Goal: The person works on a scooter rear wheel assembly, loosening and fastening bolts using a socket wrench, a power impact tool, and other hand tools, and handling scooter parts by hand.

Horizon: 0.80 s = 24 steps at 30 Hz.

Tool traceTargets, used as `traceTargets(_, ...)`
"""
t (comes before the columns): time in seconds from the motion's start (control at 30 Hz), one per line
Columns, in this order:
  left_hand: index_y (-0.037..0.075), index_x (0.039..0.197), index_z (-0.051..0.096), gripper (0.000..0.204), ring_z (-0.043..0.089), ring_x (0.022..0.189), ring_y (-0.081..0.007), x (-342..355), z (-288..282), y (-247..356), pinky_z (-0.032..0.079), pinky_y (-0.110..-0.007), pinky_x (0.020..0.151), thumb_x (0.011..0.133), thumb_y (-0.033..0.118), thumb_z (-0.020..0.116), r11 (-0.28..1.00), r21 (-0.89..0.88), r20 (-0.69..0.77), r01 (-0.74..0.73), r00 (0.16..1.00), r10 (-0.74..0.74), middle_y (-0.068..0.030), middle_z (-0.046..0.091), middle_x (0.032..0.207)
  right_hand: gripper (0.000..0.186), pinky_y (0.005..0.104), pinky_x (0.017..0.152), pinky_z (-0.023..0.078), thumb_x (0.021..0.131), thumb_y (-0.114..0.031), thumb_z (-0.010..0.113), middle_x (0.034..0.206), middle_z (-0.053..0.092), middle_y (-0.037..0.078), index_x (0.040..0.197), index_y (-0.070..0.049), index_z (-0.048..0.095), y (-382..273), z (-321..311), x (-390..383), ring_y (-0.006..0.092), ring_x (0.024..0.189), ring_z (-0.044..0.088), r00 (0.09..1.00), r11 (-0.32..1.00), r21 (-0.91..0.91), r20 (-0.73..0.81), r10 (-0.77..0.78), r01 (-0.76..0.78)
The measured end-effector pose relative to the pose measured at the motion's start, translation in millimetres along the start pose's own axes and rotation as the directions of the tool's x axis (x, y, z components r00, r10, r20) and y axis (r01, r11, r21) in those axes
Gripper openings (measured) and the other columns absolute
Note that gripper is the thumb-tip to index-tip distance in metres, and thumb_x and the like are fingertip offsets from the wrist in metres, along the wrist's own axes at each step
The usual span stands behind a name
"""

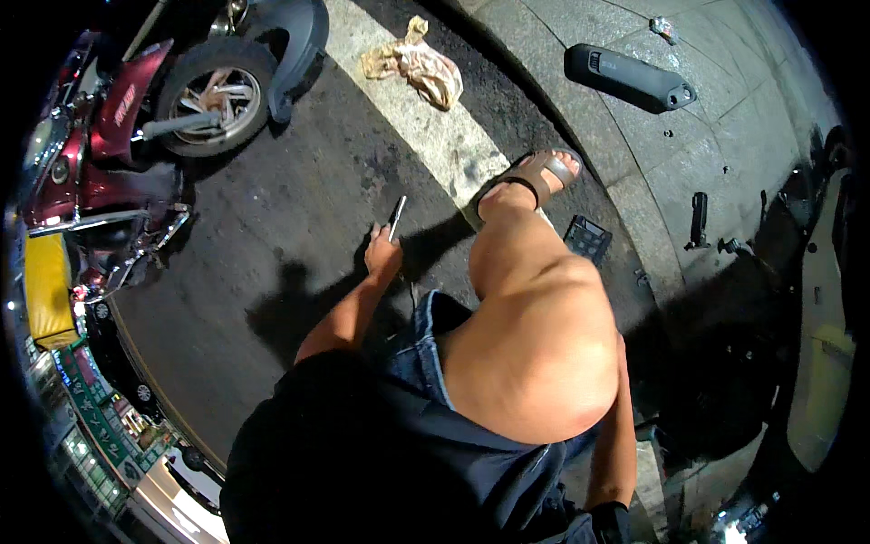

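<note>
My left hand [385,252] is closed around a slender silver metal tool [397,218], low over the asphalt. The tool's bare end points away from me; its exact kind is too small to make out. My right forearm [620,435] runs up along the outside of my bent knee, and the hand itself is hidden behind the leg. Close by my sandaled foot [530,186] lies a dark, flat case with small compartments or pieces [589,238]. Farther off, a crumpled, stained cloth [417,68] rests on the painted white line [435,150].
A long black battery-like case [630,78] lies on the paved sidewalk [698,136] past the curb. Small dark parts [699,220] are scattered there, beside a pale curved body panel [820,363]. A red scooter [127,118] stands at the left, its wheel [216,102] toward me.
</note>
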<state>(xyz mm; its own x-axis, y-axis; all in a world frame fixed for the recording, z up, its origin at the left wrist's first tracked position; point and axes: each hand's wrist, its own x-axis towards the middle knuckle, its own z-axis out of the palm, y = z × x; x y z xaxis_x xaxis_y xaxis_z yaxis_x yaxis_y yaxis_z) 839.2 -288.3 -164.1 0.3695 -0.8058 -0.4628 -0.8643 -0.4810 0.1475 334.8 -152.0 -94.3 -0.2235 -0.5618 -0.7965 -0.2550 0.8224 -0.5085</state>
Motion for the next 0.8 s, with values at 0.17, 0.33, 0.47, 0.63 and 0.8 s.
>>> traceTargets(0.17, 0.010, 0.123, 0.053, 0.043, 0.053, 0.107, -0.0376, -6, 2, -13, 0.044, -0.043, 0.090, 0.081, 0.017, 0.051, 1.000, -0.021, -0.050, -0.004, 0.999, 0.003, -0.0163, 0.038, 0.138, 0.038, 0.0323, 0.087, 0.044, 0.087, -0.019, 0.057, 0.110, 0.062, 0.017, 0.117, 0.005, 0.052, -4, -12, -13, 0.0237, 0.101, 0.058, 1.000, 0.985, -0.171, 0.001, 0.015, -0.014)
traceTargets(0.33, 0.015, 0.119, 0.056, 0.040, 0.055, 0.103, -0.0367, -1, 1, -13, 0.046, -0.044, 0.086, 0.080, 0.018, 0.052, 0.996, 0.048, -0.036, -0.069, 0.997, 0.071, -0.0134, 0.042, 0.135, 0.039, 0.0324, 0.088, 0.044, 0.087, -0.020, 0.056, 0.112, 0.061, 0.017, 0.117, 0.005, 0.053, 30, -27, -41, 0.0245, 0.102, 0.059, 0.992, 0.992, -0.122, -0.123, 0.027, -0.042)
traceTargets(0.47, 0.013, 0.120, 0.055, 0.042, 0.054, 0.105, -0.0368, 13, -7, -29, 0.043, -0.044, 0.091, 0.078, 0.020, 0.056, 0.979, 0.122, 0.098, -0.162, 0.984, 0.151, -0.0131, 0.045, 0.133, 0.040, 0.0331, 0.088, 0.044, 0.086, -0.022, 0.056, 0.112, 0.061, 0.017, 0.117, 0.004, 0.053, 41, -39, -55, 0.0254, 0.103, 0.058, 0.984, 0.986, -0.131, -0.159, 0.078, -0.099)
traceTargets(0.63, 0.006, 0.105, 0.060, 0.029, 0.063, 0.071, -0.0263, 55, -52, -48, 0.049, -0.040, 0.067, 0.081, 0.023, 0.059, 0.991, -0.129, 0.399, -0.020, 0.914, 0.070, -0.0129, 0.064, 0.079, 0.042, 0.0341, 0.089, 0.044, 0.086, -0.024, 0.057, 0.113, 0.061, 0.017, 0.118, 0.003, 0.053, 53, -44, -60, 0.0267, 0.104, 0.058, 0.980, 0.979, -0.154, -0.168, 0.107, -0.133)
traceTargets(0.8, 0.006, 0.082, 0.056, 0.018, 0.047, 0.041, -0.0133, 34, -38, -50, 0.037, -0.031, 0.038, 0.083, 0.023, 0.061, 0.951, -0.286, 0.414, 0.113, 0.910, 0.016, -0.0032, 0.054, 0.058, 0.044, 0.0350, 0.089, 0.045, 0.085, -0.027, 0.057, 0.114, 0.060, 0.017, 0.119, 0.002, 0.053, 53, -46, -68, 0.0279, 0.105, 0.058, 0.973, 0.972, -0.178, -0.200, 0.115, -0.151)
